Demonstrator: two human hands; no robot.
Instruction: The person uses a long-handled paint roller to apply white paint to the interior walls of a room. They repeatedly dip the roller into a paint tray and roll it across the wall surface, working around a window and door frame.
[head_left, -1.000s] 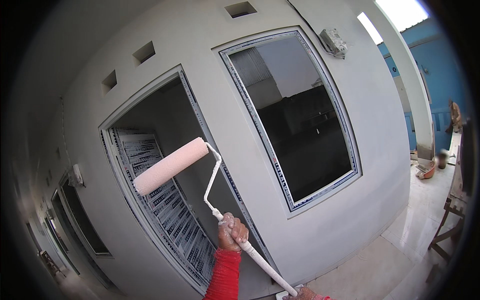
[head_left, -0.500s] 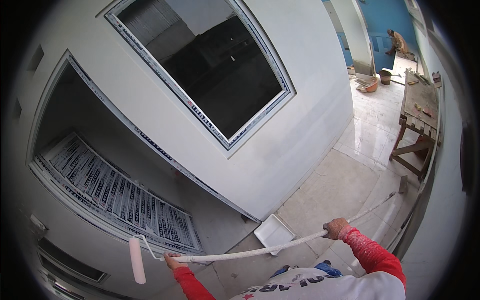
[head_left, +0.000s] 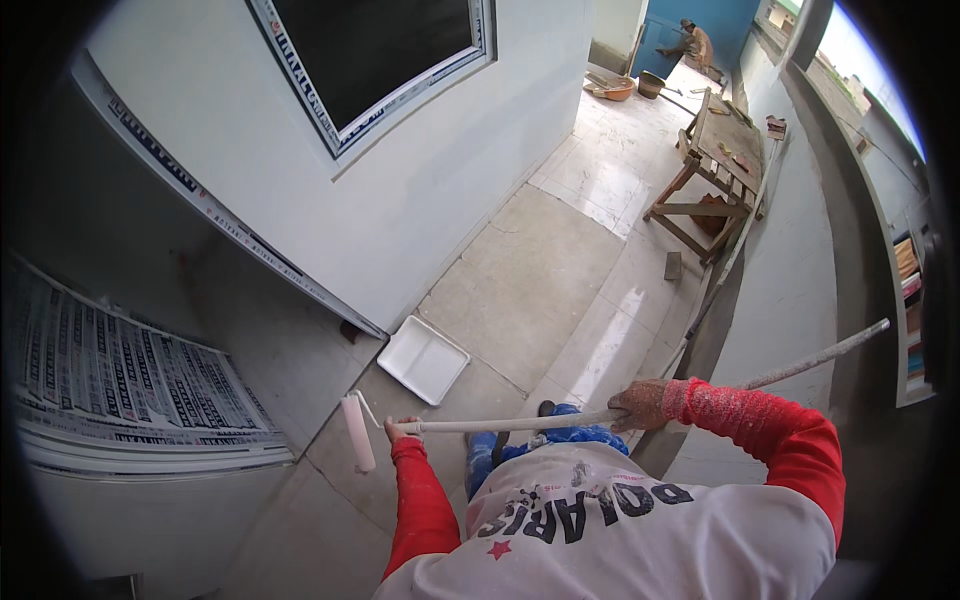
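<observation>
A paint roller (head_left: 357,434) with a pale pinkish-white sleeve hangs at the left end of a long, paint-splattered pole (head_left: 510,425). My left hand (head_left: 402,431) is closed round the pole just behind the roller's bent wire frame. Farther along to the right, my right hand (head_left: 640,404) grips the same pole, and its far end rises past my right elbow. On the floor just beyond the roller lies a white paint tray (head_left: 424,362), which the roller does not touch.
A doorway with a taped frame (head_left: 200,195) opens at the left, beside a white wall (head_left: 420,170) with a dark window (head_left: 380,50). A wooden workbench (head_left: 722,140) stands ahead right. Beyond it are a bucket (head_left: 650,85), an orange basin (head_left: 612,90) and a crouching person (head_left: 695,47).
My view has swung to the right and lower. The roller and both hands now appear nearer the tray, and the pole's rear end points up to the right. Both hands keep their hold.
</observation>
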